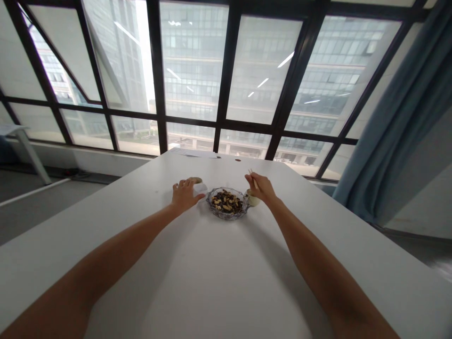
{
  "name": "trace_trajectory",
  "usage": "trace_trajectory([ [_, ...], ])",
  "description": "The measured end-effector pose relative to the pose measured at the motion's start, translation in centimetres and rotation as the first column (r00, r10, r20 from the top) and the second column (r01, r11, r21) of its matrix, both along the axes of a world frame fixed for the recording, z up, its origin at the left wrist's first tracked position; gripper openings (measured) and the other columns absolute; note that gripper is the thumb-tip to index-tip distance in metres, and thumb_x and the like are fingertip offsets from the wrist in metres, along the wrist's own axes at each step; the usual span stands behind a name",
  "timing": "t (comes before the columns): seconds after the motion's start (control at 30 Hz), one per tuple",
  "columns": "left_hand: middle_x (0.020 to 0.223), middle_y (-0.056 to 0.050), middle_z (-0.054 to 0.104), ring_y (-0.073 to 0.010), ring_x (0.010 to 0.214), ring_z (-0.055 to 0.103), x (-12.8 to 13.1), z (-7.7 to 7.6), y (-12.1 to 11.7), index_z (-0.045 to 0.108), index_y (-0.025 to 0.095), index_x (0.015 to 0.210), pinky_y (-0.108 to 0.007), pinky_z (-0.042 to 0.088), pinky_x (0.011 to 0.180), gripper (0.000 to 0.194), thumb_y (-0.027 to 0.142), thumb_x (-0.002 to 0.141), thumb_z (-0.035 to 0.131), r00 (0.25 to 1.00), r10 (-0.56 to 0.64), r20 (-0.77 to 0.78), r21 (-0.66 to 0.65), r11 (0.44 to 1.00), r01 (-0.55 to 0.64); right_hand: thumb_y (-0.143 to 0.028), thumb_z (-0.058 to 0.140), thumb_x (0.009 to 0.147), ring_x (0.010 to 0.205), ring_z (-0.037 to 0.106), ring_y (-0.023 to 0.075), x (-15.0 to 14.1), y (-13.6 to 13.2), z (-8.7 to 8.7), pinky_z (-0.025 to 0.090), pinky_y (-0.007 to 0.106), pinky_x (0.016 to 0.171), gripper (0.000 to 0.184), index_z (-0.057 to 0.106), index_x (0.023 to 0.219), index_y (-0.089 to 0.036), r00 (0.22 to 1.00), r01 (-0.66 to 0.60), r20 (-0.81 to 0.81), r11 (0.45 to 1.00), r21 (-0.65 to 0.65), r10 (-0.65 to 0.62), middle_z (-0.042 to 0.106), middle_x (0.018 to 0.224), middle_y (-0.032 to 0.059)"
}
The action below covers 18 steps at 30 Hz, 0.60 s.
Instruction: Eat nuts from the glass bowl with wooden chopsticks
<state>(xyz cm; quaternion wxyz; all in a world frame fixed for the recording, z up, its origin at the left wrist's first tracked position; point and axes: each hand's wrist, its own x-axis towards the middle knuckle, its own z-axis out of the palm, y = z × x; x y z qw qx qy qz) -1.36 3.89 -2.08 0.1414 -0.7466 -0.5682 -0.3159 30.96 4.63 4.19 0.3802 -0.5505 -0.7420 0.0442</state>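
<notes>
Clear scalloped plate (228, 216), flat between left fingers (181, 184) and right fingers (262, 180), heaped with dark seeds and tan peanuts (227, 201); white container (199, 189), partly hidden, within the left fingers; pale cup (253, 200) just below the right fingers, which grip thin chopsticks (254, 183), slanted

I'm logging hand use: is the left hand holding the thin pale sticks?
No, the thin pale sticks show in the grip of the right hand.
</notes>
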Motion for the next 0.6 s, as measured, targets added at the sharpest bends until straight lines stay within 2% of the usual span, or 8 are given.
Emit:
trace_trajectory([
  [0.1,0.143,-0.013,0.055,-0.0345,0.13,0.049,-0.2,-0.4,0.7,0.057,0.024,0.128,-0.05,0.043,0.104,0.059,0.06,0.083,0.065,1.0,-0.006,0.028,-0.021,1.0,0.006,-0.026,0.068,0.082,0.079,0.067,0.0266,2.3,1.2,-1.6,0.046,0.032,0.07,0.009,0.063,0.081,-0.019,0.989,0.116,0.094,0.993,-0.016,-0.114,0.07,0.082,0.0114],
  [0.2,0.138,-0.01,0.059,-0.0321,0.127,0.053,-0.1,-0.2,1.6,0.058,0.024,0.128,-0.047,0.047,0.104,0.056,0.056,0.083,0.065,0.998,-0.062,0.011,-0.068,0.996,0.063,-0.018,0.072,0.073,0.073,0.066,0.0245,3.9,2.1,-3.0,0.046,0.031,0.069,0.01,0.063,0.078,-0.019,0.976,0.165,0.151,0.986,-0.03,-0.159,0.071,0.079,0.0091],
  [0.4,0.139,-0.006,0.06,-0.0308,0.129,0.054,0.7,0.6,4.1,0.061,0.029,0.128,-0.046,0.049,0.103,0.046,0.046,0.085,0.061,0.993,-0.117,-0.01,-0.18,0.977,0.113,-0.012,0.065,0.075,0.073,0.068,0.0227,5.0,4.0,-4.8,0.048,0.029,0.07,0.008,0.066,0.079,-0.019,0.962,0.205,0.182,0.979,0.014,-0.204,0.072,0.08,0.0077],
  [0.5,0.138,-0.002,0.062,-0.0264,0.128,0.055,1.0,0.8,5.5,0.064,0.031,0.123,-0.044,0.05,0.104,0.037,0.04,0.09,0.052,0.989,-0.149,-0.014,-0.228,0.963,0.141,-0.013,0.064,0.074,0.072,0.068,0.0226,4.8,5.3,-5.2,0.049,0.03,0.069,0.01,0.066,0.08,-0.02,0.962,0.208,0.177,0.978,0.032,-0.21,0.072,0.078,0.0071],
  [0.6,0.136,-0.003,0.063,-0.0239,0.129,0.054,1.5,0.8,6.6,0.067,0.03,0.12,-0.044,0.047,0.107,0.035,0.036,0.093,0.046,0.976,-0.216,-0.037,-0.226,0.953,0.202,-0.013,0.064,0.073,0.071,0.068,0.0227,4.0,6.6,-5.4,0.049,0.03,0.07,0.009,0.066,0.078,-0.02,0.967,0.189,0.164,0.981,0.04,-0.193,0.072,0.077,0.0069],
])
